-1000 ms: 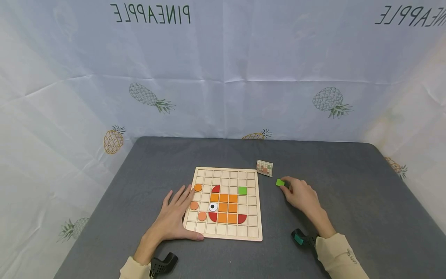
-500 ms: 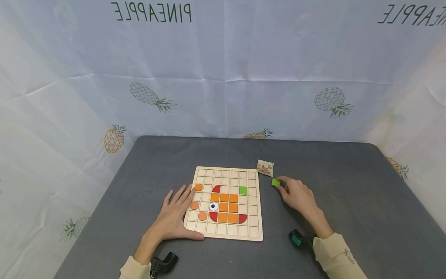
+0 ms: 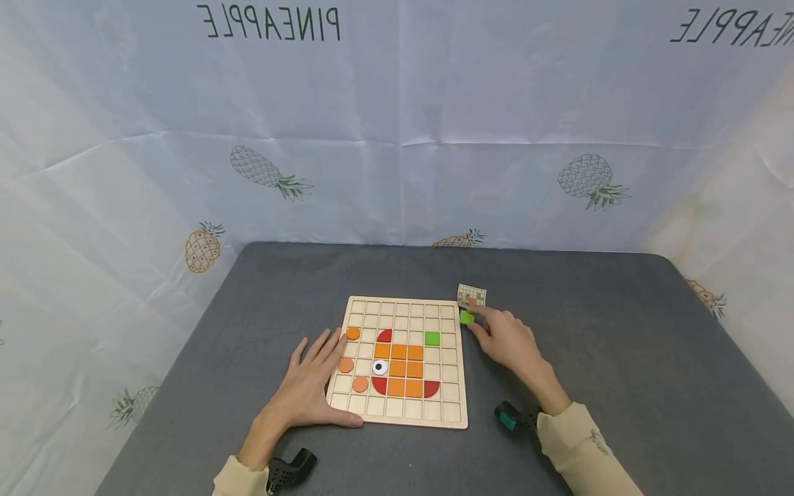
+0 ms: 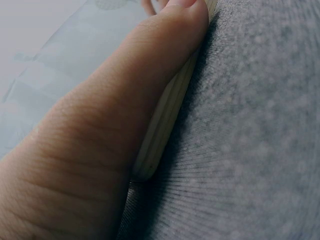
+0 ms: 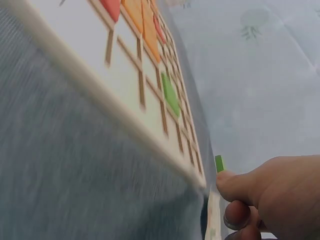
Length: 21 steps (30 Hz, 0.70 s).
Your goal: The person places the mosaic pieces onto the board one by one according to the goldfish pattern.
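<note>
A wooden grid board [image 3: 397,411] lies on the table. My left hand [image 3: 313,393] rests at its left side with fingers straight, fingertips over the edge. In the left wrist view, the thumb [image 4: 115,95] lies along the board's edge [image 4: 161,127]. My right hand [image 3: 509,341] pinches a green square tile [image 3: 466,317] between thumb and forefinger, just beyond the board's upper right edge. That tile [image 5: 219,163] shows above the thumb in the right wrist view. Another green tile [image 3: 431,338] sits in a cell, right of several orange square tiles [image 3: 398,369].
A small pattern card [image 3: 472,294] lies by the board's upper right corner, beside my right fingertips. Red quarter-round tiles [image 3: 431,389], a round eye tile [image 3: 380,367] and orange discs [image 3: 353,333] are on the board. Grey cloth covers the table [image 3: 589,310]; pineapple-print curtain hangs behind.
My right hand has moved left with the green tile, from off to the right of the board to close by its upper right edge. My left hand and the board have stayed put.
</note>
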Motion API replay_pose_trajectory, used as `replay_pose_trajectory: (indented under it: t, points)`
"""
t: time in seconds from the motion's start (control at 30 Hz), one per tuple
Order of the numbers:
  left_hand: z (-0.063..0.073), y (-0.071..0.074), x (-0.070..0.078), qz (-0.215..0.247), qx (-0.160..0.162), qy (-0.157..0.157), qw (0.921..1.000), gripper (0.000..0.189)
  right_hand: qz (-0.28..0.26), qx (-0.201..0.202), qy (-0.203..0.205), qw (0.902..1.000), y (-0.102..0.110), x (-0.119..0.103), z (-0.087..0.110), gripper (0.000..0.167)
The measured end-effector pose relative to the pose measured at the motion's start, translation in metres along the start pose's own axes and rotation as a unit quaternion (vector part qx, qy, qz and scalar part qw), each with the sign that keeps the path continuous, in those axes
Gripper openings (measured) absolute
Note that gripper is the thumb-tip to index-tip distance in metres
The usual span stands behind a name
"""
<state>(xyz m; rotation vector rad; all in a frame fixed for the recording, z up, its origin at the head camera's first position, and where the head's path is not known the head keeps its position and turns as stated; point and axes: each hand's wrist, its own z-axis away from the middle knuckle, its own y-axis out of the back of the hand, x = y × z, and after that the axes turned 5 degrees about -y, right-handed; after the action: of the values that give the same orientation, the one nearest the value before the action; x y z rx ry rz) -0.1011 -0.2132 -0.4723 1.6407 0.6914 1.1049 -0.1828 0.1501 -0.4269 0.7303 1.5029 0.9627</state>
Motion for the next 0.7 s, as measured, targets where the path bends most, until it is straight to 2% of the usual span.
replay_pose_trajectory:
  t: [0.47,0.7]
  points:
    - [0.000,0.001,-0.001,0.005,-0.005,-0.001,1.0000,0.141,-0.021,-0.033,0.059,0.9975,-0.018,-0.032,-0.013,0.033]
    - [0.001,-0.001,-0.001,0.002,0.000,-0.003,1.0000,0.141,-0.004,-0.047,0.054,0.9974,-0.020,-0.038,-0.017,0.032]
